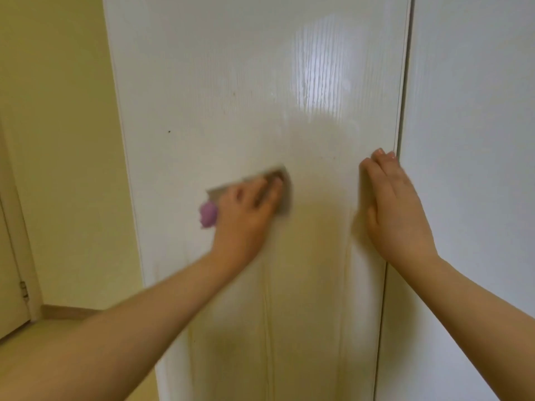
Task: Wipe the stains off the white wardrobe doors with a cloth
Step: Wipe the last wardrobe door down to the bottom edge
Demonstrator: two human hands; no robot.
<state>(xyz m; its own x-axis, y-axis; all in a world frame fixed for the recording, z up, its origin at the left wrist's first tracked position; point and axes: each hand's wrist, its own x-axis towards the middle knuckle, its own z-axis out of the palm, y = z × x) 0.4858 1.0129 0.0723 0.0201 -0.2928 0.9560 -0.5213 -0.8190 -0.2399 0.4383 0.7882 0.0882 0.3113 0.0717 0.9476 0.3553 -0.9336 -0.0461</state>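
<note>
The left hand (249, 209) is pushing a flat grey-brown cloth (285, 195) against the tall shiny white wardrobe door (231, 53). The cloth sits about half way up the door, a bit left of the middle. Its long side runs left to right and tips up a little at the right end. A soft purple lump (209, 214) pokes out at the left, by the heel of the hand, and it may be part of the same cloth.

The left grip is wide and flat, with the fingers spread out on top of the cloth, pressing and not pinching. The hand is blurry, so I cannot tell if the thumb hooks the cloth.

The right hand (396, 206) holds nothing. Its fingers are straight and close together, and they lie flat on the door just beside its right edge. A second white door (477, 111) is on the other side of the gap.

A small dark spot (169, 131) sits up and to the left of the cloth. Another tiny dark spot (234, 94) is higher, almost straight above the hand. Both are well apart from the cloth. The left hand is much nearer to them than the right hand. So I think the next wipe should go up and left, with the cloth kept flat
</note>
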